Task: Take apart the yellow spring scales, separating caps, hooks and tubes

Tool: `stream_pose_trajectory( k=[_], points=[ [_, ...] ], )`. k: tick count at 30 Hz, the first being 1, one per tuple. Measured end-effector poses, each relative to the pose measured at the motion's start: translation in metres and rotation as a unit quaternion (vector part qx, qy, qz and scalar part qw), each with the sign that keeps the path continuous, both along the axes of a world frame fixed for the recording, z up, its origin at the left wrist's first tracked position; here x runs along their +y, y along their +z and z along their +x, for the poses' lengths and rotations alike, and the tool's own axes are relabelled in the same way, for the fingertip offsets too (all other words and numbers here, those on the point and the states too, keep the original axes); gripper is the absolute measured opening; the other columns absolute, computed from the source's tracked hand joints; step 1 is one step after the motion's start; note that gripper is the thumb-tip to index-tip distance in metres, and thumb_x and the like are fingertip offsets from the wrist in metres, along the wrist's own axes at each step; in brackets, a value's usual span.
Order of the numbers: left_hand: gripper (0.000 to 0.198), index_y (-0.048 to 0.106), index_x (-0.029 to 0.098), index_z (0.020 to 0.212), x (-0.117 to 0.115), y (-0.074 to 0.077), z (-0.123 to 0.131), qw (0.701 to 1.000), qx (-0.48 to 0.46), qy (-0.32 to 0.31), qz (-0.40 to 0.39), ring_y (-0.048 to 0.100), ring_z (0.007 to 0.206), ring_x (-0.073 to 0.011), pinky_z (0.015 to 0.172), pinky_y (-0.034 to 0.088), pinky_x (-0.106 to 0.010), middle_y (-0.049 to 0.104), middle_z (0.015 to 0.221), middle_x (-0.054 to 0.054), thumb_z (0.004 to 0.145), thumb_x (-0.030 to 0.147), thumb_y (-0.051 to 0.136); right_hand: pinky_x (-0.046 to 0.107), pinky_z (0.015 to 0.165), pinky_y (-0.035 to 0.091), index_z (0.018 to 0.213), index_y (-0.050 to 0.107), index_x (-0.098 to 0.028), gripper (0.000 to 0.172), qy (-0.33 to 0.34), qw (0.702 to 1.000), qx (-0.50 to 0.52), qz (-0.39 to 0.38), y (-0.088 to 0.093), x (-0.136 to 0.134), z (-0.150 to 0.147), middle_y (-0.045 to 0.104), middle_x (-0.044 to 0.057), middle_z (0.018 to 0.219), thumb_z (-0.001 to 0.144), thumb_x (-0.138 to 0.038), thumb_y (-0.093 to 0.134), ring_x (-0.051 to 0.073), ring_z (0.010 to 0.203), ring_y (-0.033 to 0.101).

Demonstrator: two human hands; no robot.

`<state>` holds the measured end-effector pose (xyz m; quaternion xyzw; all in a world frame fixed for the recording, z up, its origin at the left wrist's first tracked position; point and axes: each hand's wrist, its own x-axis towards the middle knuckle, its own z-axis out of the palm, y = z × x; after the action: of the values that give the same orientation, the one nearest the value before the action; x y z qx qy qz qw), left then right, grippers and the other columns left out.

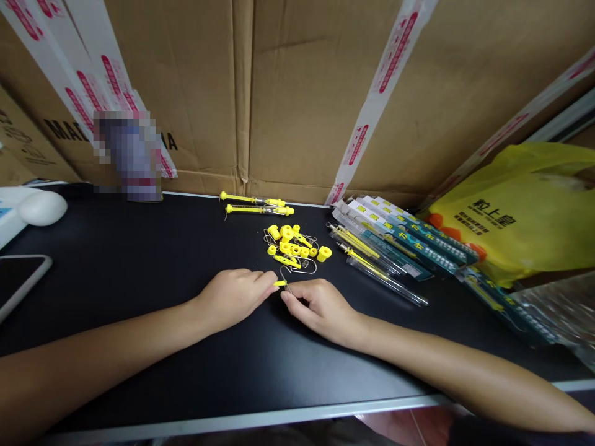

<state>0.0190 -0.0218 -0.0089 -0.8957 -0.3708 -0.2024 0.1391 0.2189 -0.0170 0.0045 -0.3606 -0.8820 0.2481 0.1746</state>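
Observation:
My left hand [239,297] is closed, its fingertips pinching a small yellow plastic piece [280,284] whose tip sticks out to the right. Facing it, my right hand [328,310] pinches a thin metal wire hook [281,272] between thumb and forefinger. The hook's lower end meets the tip of the yellow piece; whether it passes through cannot be made out. Just beyond my fingers lies a loose pile of yellow plastic caps [324,253], slim yellow pieces [287,262] and bent wire hooks [309,266]. Behind the pile, two assembled yellow spring scales [260,210] lie side by side.
To the right are clear tubes [390,284] with yellow rods and several printed boxes [409,238]. A yellow plastic bag [525,210] stands behind them. A phone-like device [21,282] and a white rounded object [43,208] lie left. Cardboard [302,111] walls the black table's [186,384] back.

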Motion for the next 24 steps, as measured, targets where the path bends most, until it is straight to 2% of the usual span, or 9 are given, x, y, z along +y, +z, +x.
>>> stream_pose_trajectory(
  k=[5,10,17,20,24],
  points=[
    [0.025,0.048,0.018,0.078,-0.0018,0.0003,0.0003,0.999,0.027,-0.024,0.016,0.056,0.055,-0.0121,0.05,0.033,-0.023,0.056,0.062,0.002,0.097,0.025,0.033,0.022,0.054,0.028,0.062,0.051,-0.017,0.032,-0.024,0.999,-0.018,0.02,0.0019,-0.0016,-0.0014,0.05,-0.002,0.059,0.091,-0.023,0.039,0.008,0.052,0.04],
    [0.021,0.048,0.019,0.079,-0.002,-0.0005,-0.0012,0.999,0.036,-0.014,0.021,0.056,0.055,-0.0126,0.048,0.032,-0.024,0.055,0.061,0.003,0.095,0.023,0.035,0.022,0.058,0.033,0.069,0.055,-0.017,0.037,-0.008,1.0,-0.021,0.022,0.0032,-0.0019,-0.0009,0.059,0.001,0.065,0.096,-0.028,0.032,0.01,0.056,0.05],
    [0.023,0.045,0.02,0.077,-0.0029,-0.0018,0.0016,0.999,0.04,0.012,0.034,0.056,0.046,-0.0123,0.042,0.025,-0.024,0.056,0.057,0.004,0.096,0.027,0.033,0.022,0.055,0.031,0.062,0.048,-0.017,0.042,0.026,0.999,-0.036,0.009,0.0025,0.0023,0.0051,0.053,0.0,0.057,0.096,-0.031,0.029,0.009,0.051,0.045],
    [0.022,0.044,0.02,0.078,-0.0028,-0.0007,0.0023,0.999,0.038,0.01,0.025,0.056,0.045,-0.0126,0.041,0.024,-0.024,0.057,0.056,0.004,0.096,0.026,0.033,0.023,0.055,0.03,0.062,0.047,-0.017,0.042,0.033,0.999,-0.043,0.003,0.0027,0.0027,0.0065,0.052,-0.001,0.058,0.097,-0.032,0.028,0.009,0.052,0.045],
    [0.019,0.044,0.019,0.079,-0.0014,0.0007,0.0022,1.0,0.029,0.006,0.007,0.057,0.046,-0.0123,0.04,0.025,-0.023,0.058,0.055,0.004,0.095,0.023,0.035,0.024,0.054,0.026,0.062,0.043,-0.018,0.04,0.024,0.997,-0.067,0.025,0.0043,0.0007,0.0053,0.047,-0.002,0.057,0.097,-0.032,0.028,0.009,0.05,0.037]
  ],
)
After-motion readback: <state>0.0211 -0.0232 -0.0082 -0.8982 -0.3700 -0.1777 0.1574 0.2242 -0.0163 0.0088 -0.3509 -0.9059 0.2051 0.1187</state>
